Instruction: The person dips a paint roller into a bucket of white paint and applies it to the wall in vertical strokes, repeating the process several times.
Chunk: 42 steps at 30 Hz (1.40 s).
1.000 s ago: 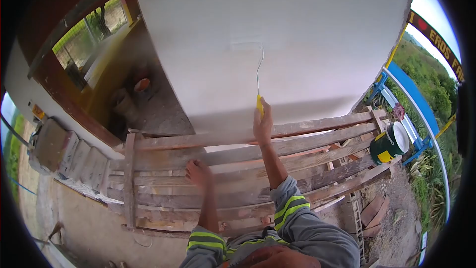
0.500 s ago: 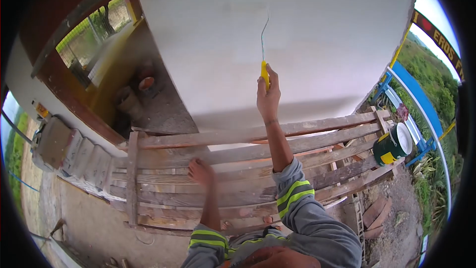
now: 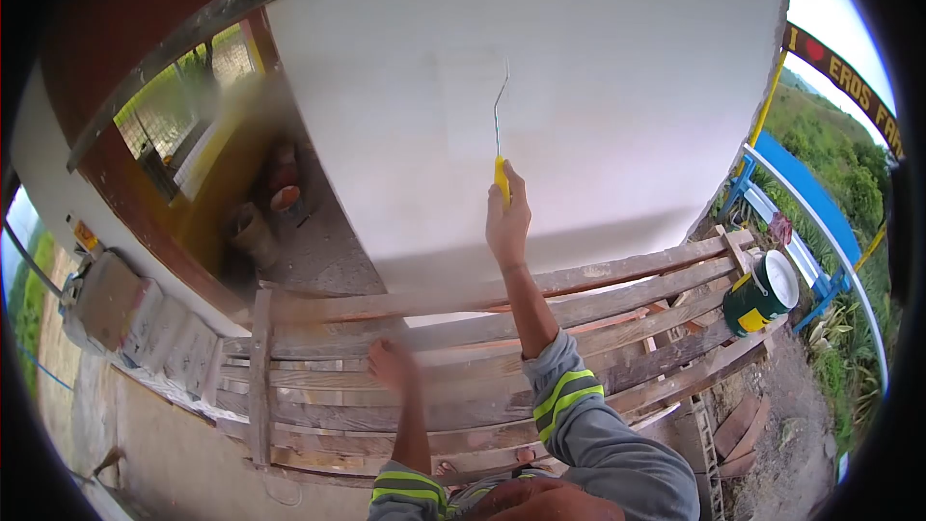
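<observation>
My right hand [image 3: 508, 217] is closed round the yellow handle of a paint roller [image 3: 502, 177]. From that handle a thin bent metal rod rises in front of the white wall [image 3: 637, 87]. The roller's head at the top is pale and hardly stands out from the wall. Lower and to the left, my left hand [image 3: 393, 365] hangs over the wooden planks [image 3: 463, 328], looking somewhat hazy. Its fingers are loosely bent and a little apart, with nothing seen in them.
On the right end of the plank scaffold stands a dark green paint bucket [image 3: 761, 293] with a white top. A doorway at left shows buckets [image 3: 286, 199] on the floor inside. Stacked sacks [image 3: 169, 323] lie by the left wall. A blue-and-white railing [image 3: 820, 222] runs along the right.
The paint roller and my right hand sit lower and slightly left in view, as the whole scene shifts a little. My left hand stays over the planks, its fingers slightly more bent.
</observation>
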Tool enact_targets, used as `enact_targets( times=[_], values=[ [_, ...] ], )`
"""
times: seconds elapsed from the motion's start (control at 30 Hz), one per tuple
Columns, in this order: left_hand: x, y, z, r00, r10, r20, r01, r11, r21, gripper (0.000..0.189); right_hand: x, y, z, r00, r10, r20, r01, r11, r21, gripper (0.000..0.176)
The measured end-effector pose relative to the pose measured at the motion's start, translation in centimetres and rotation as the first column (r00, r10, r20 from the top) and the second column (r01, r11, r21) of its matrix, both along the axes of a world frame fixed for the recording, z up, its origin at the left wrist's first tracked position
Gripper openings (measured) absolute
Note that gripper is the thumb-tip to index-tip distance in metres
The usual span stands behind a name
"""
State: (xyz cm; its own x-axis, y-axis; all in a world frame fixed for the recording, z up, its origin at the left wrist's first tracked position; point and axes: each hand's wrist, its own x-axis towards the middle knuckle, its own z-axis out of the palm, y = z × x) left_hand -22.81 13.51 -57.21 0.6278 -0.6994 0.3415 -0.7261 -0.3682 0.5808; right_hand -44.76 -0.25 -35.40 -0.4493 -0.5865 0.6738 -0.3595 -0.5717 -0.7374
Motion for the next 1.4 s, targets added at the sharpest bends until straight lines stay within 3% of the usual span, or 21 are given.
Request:
enact_targets(
  times=[0.1, 0.23, 0.3, 0.47, 0.57, 0.63, 0.83, 0.9, 1.03, 1.17, 1.37, 1.4],
  values=[
    [0.6, -0.1, -1.7, 0.999, -0.019, 0.028, 0.02, 0.999, -0.038, 0.022, -0.6, -3.5, 8.2, 0.996, -0.055, -0.067, 0.043, 0.984, -0.171, 0.041],
    [1.1, -0.7, -3.4, 0.996, -0.019, 0.087, 0.029, 0.992, -0.119, 0.021, -1.1, -6.2, 19.2, 0.99, -0.086, -0.112, 0.053, 0.96, -0.273, 0.04],
    [0.9, -0.2, -3.0, 0.997, -0.026, 0.068, 0.036, 0.988, -0.153, 0.021, -0.8, -4.6, 25.2, 0.996, -0.019, -0.087, 0.002, 0.982, -0.19, 0.038],
    [0.4, -0.1, -2.0, 0.999, -0.035, 0.029, 0.04, 0.984, -0.175, 0.02, -2.3, -7.8, 32.6, 0.974, -0.158, -0.164, 0.086, 0.921, -0.379, 0.035],
    [0.4, 0.4, -1.3, 0.999, -0.029, 0.035, 0.035, 0.984, -0.175, 0.021, -3.0, -5.2, 30.2, 0.996, 0.076, -0.052, -0.08, 0.993, -0.082, 0.038],
    [0.2, 0.3, -1.2, 0.998, -0.018, 0.059, 0.029, 0.981, -0.194, 0.022, -3.6, -5.3, 24.0, 0.995, 0.011, -0.096, -0.024, 0.991, -0.133, 0.041],
    [0.3, 0.4, -1.2, 0.997, -0.022, 0.076, 0.033, 0.989, -0.144, 0.024, -3.8, 0.8, 1.9, 0.997, -0.012, -0.082, 0.02, 0.995, 0.096, 0.039],
    [0.2, 0.3, -1.2, 0.997, -0.015, 0.077, 0.025, 0.991, -0.134, 0.024, -3.9, 1.7, -5.0, 0.993, -0.052, -0.103, 0.062, 0.993, 0.095, 0.04],
    [0.0, 0.5, -0.6, 0.999, -0.024, 0.047, 0.03, 0.989, -0.144, 0.022, -3.8, 5.2, -12.1, 0.997, -0.044, -0.071, 0.056, 0.983, 0.178, 0.04],
    [0.4, 0.2, -1.1, 0.999, -0.021, 0.026, 0.024, 0.993, -0.115, 0.02, -5.2, 7.1, -15.2, 0.986, -0.022, 0.166, -0.019, 0.969, 0.245, 0.039],
    [0.0, 0.0, -0.7, 1.0, 0.004, 0.024, -0.001, 0.992, -0.127, 0.019, -10.0, 4.9, -11.0, 0.988, -0.032, 0.151, -0.017, 0.95, 0.312, 0.039],
    [-0.2, 0.0, -0.5, 1.0, 0.019, 0.02, -0.016, 0.989, -0.147, 0.019, -10.6, 4.0, -9.4, 0.992, -0.037, 0.122, 0.009, 0.975, 0.222, 0.04]
  ],
)
